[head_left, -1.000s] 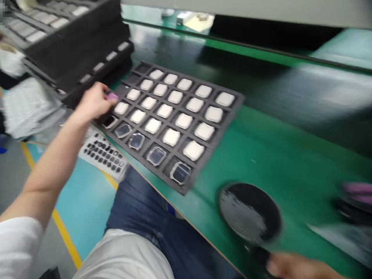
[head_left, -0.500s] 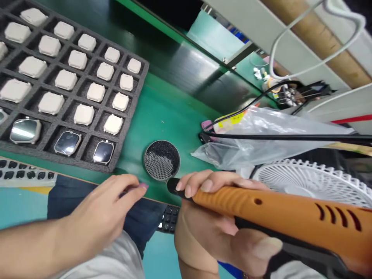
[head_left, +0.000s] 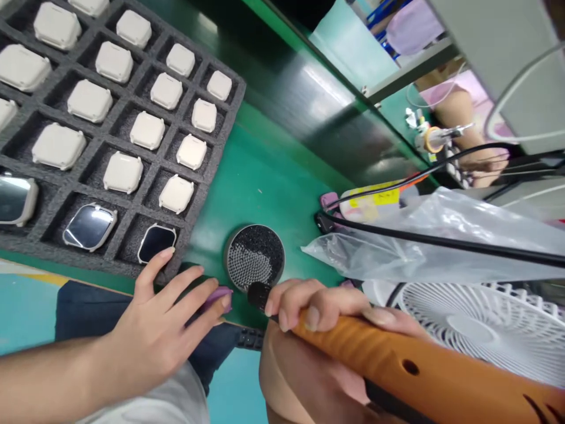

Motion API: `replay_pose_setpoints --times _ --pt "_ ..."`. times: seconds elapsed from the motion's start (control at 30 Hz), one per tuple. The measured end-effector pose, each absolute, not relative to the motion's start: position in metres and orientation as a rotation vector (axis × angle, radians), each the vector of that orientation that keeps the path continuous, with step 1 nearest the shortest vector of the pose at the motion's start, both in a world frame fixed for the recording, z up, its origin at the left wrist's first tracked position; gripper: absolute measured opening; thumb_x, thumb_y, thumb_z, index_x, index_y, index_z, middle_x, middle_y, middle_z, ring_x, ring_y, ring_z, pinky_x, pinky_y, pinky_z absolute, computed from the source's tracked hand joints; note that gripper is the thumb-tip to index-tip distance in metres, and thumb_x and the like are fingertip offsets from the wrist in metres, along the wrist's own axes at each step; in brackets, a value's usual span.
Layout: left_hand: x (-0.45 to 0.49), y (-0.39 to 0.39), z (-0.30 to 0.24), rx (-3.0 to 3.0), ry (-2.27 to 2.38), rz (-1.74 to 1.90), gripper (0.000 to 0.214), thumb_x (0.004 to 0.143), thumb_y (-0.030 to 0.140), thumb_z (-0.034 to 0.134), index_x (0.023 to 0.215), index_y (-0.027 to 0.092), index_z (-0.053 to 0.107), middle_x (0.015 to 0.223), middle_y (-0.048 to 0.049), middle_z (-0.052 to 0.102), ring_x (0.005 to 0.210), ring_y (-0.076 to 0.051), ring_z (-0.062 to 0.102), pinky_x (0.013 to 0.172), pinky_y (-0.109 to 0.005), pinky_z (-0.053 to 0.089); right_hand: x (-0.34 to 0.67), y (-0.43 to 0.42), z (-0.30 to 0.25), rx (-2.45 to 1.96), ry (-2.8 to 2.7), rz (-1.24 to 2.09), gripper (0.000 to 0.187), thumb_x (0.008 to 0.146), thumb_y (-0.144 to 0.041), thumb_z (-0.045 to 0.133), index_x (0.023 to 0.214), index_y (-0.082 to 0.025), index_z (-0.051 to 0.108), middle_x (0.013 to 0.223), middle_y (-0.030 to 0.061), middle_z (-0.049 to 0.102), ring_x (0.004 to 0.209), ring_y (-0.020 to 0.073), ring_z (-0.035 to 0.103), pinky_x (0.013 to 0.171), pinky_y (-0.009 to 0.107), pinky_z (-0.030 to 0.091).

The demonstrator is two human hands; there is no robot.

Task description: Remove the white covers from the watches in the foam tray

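Orange power tool (head_left: 375, 353): slants in from the lower right of the round dish (head_left: 226, 261), black tip right at the dish's near edge. Can't tell from this angle if they actually touch.
Right hand (head_left: 324, 303): closed round the front of that tool, fingers over the top, so this one's got its hands full.
Dish contents: a bunch of tiny dark bits over a dotted grey surface.
Left hand (head_left: 161, 333): lower left of the dish, holding a small purple piece (head_left: 218, 296) between thumb and fingers, piece half hidden, index finger stuck out.
Watch-style case (head_left: 155, 242): left of the dish, dark screen up, index fingertip at its lower edge.
Foam tray (head_left: 119, 232): also left of the dish and near it; that case sits in its corner pocket, mostly pale cases further in.
Plastic bag (head_left: 445, 265): clear, crumpled, right of the dish, black cable (head_left: 415, 234) running across it.
Fan (head_left: 474, 330): white, lower right of the dish.
Someone else's hand (head_left: 489, 165): way up and right of the dish.
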State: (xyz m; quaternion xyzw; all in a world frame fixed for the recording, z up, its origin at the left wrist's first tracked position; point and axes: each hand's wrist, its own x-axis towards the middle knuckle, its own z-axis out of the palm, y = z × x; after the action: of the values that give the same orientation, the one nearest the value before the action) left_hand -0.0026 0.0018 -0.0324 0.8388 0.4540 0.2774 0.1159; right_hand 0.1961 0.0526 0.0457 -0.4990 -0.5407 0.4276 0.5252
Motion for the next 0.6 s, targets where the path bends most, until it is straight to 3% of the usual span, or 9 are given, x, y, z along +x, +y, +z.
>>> replay_pose_setpoints --times 0.13,0.27,0.43,0.6 --pt "-0.005 0.001 -0.039 2.443 1.313 0.872 0.04 0.093 0.037 0.073 0.133 0.034 0.071 0.134 0.0071 0.072 0.13 -0.018 0.063 0.141 -0.056 0.011 0.192 0.049 0.045 -1.134 -1.299 1.007 0.05 0.093 -0.06 0.065 0.124 -0.022 0.052 0.087 0.0023 0.049 0.087 0.0116 0.059 0.074 0.03 0.056" --pt "-0.004 -0.001 -0.041 2.42 1.33 0.902 0.041 0.093 0.039 0.074 0.133 0.034 0.071 0.136 0.0078 0.071 0.13 -0.017 0.063 0.141 -0.055 0.013 0.186 0.042 0.04 -0.966 -1.223 0.93 0.028 0.107 -0.042 0.04 0.125 -0.021 0.047 0.087 0.0014 0.048 0.079 0.011 0.059 0.067 0.032 0.055" --pt "-0.003 -0.003 -0.044 2.411 1.329 0.909 0.043 0.091 0.036 0.076 0.134 0.034 0.071 0.139 0.0077 0.07 0.131 -0.017 0.063 0.14 -0.055 0.014 0.185 0.036 0.032 -0.936 -1.186 0.909 0.039 0.097 -0.037 0.062 0.127 -0.022 0.044 0.091 -0.0003 0.049 0.078 0.0125 0.06 0.064 0.035 0.054" --pt "-0.003 -0.003 -0.045 2.419 1.326 0.903 0.044 0.091 0.032 0.075 0.134 0.034 0.071 0.14 0.0073 0.069 0.132 -0.017 0.063 0.14 -0.056 0.014 0.187 0.038 0.03 -0.917 -1.208 0.902 0.026 0.106 -0.036 0.036 0.126 -0.02 0.042 0.09 0.0006 0.049 0.078 0.0125 0.061 0.063 0.035 0.054"
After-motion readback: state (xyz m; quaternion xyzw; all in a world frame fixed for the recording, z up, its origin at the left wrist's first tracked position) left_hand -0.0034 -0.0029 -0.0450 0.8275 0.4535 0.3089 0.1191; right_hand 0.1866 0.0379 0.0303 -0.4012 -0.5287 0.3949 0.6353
